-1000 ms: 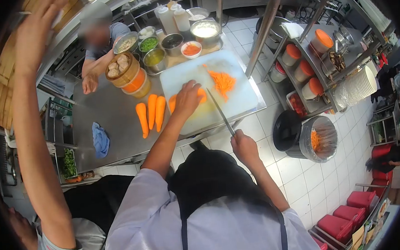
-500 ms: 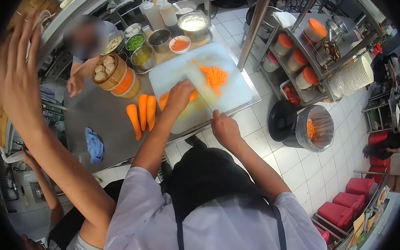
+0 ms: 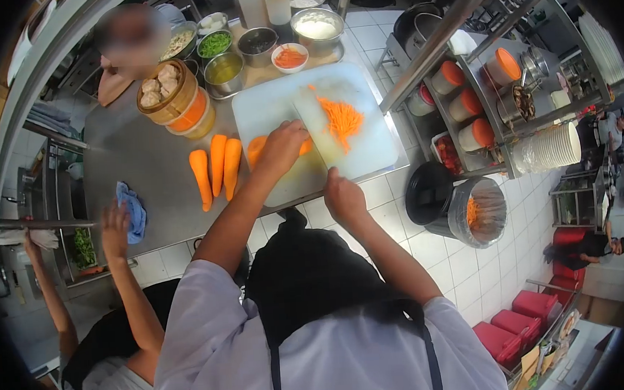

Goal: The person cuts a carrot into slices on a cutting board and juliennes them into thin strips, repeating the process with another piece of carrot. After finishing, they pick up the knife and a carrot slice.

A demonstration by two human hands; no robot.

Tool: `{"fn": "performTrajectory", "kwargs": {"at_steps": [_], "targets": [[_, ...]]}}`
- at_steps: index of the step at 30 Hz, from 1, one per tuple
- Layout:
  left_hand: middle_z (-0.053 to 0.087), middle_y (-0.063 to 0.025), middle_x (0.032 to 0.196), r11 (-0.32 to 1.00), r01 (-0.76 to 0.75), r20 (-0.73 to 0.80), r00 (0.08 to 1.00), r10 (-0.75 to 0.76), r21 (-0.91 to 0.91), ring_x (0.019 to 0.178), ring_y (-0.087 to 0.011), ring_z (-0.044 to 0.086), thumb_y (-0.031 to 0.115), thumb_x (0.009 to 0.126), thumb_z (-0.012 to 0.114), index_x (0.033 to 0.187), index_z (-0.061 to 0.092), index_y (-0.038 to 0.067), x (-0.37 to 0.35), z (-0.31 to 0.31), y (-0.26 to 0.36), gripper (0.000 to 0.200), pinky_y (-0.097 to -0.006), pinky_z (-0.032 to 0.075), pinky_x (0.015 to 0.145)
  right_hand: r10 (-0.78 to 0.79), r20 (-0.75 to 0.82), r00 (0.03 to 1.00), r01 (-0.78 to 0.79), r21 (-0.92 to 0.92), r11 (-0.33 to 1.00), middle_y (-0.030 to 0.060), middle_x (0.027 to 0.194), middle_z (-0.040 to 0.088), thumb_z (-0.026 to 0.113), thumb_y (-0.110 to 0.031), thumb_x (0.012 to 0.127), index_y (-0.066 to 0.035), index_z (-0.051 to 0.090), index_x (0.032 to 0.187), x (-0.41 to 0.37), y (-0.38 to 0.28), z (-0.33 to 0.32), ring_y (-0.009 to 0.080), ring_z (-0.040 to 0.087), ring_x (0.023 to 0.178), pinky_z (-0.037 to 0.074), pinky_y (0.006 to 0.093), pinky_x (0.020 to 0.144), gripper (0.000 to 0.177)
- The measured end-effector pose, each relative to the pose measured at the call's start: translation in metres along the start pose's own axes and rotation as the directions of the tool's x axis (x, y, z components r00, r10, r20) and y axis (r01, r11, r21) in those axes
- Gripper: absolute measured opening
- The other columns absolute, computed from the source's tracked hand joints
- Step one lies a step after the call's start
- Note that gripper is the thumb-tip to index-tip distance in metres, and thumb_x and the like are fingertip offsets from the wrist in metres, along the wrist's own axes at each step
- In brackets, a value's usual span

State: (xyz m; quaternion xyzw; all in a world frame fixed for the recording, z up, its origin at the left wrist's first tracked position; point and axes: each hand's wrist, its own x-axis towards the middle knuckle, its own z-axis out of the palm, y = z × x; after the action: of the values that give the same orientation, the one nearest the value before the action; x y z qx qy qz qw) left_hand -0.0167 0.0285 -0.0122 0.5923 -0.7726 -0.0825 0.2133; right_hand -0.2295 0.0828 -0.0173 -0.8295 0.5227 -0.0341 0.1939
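My right hand (image 3: 346, 198) is closed around the handle of a cleaver (image 3: 313, 130), whose wide blade lies across the white cutting board (image 3: 370, 159). My left hand (image 3: 285, 149) presses down with curled fingers on a carrot (image 3: 256, 151), close beside the blade. Orange shows on both sides of that hand; its fingertips are partly hidden. On the blade's far side rests a pile of carrot shreds (image 3: 343, 121). Three whole peeled carrots (image 3: 217, 163) lie on the steel table left of the board.
A bamboo steamer (image 3: 171, 103) with dumplings, ingredient bowls (image 3: 224, 72) and squeeze bottles stand behind the board. A co-worker's hand (image 3: 116, 225) is by a blue cloth (image 3: 133, 212). Another person stands across the table. A lined bin (image 3: 476, 217) and shelving (image 3: 465, 125) are at right.
The co-worker's raised arm at left has come down to beside the blue cloth. The person opposite has drawn their hand back. My view has shifted slightly; my hands keep nearly the same pose.
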Motion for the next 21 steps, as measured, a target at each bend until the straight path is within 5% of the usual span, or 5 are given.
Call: {"fn": "performTrajectory", "kwargs": {"at_steps": [2, 6, 12, 15, 21], "targets": [[0.067, -0.0108, 0.102, 1.0, 0.002, -0.027, 1.0, -0.002, -0.001, 0.1, -0.0312, 0.066, 0.005, 0.086, 0.063, 0.099, 0.078, 0.007, -0.001, -0.005, 0.003, 0.019, -0.0422, 0.057, 0.086, -0.057, -0.082, 0.995, 0.06, 0.033, 0.998, 0.0251, 0.074, 0.07, 0.051, -0.009, 0.098, 0.002, 0.05, 0.103, 0.02, 0.001, 0.003, 0.0441, 0.072, 0.07, 0.059, 0.0514, 0.063, 0.012], [0.068, -0.0112, 0.103, 1.0, -0.01, -0.042, 0.999, 0.011, 0.021, 0.101, -0.0315, 0.066, 0.003, 0.086, 0.064, 0.096, 0.077, 0.005, -0.002, -0.004, 0.003, 0.018, -0.0419, 0.057, 0.087, -0.092, -0.006, 0.996, 0.091, -0.084, 0.992, 0.0207, 0.076, 0.072, 0.055, -0.006, 0.096, 0.001, 0.051, 0.1, 0.008, -0.012, -0.034, 0.0374, 0.075, 0.07, 0.061, 0.0449, 0.059, 0.009], [0.068, -0.0116, 0.103, 1.0, 0.021, -0.02, 1.0, -0.021, -0.004, 0.102, -0.032, 0.066, 0.001, 0.086, 0.063, 0.099, 0.078, 0.004, -0.001, -0.003, -0.002, 0.02, -0.0424, 0.057, 0.089, 0.049, 0.073, 0.996, -0.038, -0.145, 0.989, 0.0213, 0.074, 0.072, 0.055, -0.008, 0.097, 0.001, 0.051, 0.1, -0.01, -0.011, -0.015, 0.0381, 0.074, 0.068, 0.06, 0.0468, 0.059, 0.01], [0.068, -0.0112, 0.104, 0.998, -0.005, -0.057, 0.998, 0.002, -0.055, 0.102, -0.0318, 0.066, 0.001, 0.085, 0.063, 0.103, 0.078, 0.005, -0.002, -0.004, -0.003, 0.023, -0.0423, 0.057, 0.088, -0.016, 0.001, 1.0, 0.016, -0.069, 0.997, 0.0221, 0.074, 0.072, 0.055, -0.009, 0.097, 0.001, 0.051, 0.098, 0.014, -0.009, -0.008, 0.0393, 0.074, 0.069, 0.061, 0.0478, 0.061, 0.011], [0.067, -0.0122, 0.103, 1.0, 0.014, -0.03, 0.999, -0.015, -0.018, 0.106, -0.0306, 0.066, 0.007, 0.086, 0.063, 0.097, 0.076, 0.005, -0.004, -0.004, -0.003, 0.017, -0.0421, 0.058, 0.089, -0.017, 0.101, 0.995, 0.027, -0.094, 0.995, 0.0235, 0.074, 0.071, 0.056, -0.01, 0.096, 0.001, 0.051, 0.098, 0.005, -0.022, -0.055, 0.0416, 0.074, 0.072, 0.061, 0.0491, 0.066, 0.013]]}}
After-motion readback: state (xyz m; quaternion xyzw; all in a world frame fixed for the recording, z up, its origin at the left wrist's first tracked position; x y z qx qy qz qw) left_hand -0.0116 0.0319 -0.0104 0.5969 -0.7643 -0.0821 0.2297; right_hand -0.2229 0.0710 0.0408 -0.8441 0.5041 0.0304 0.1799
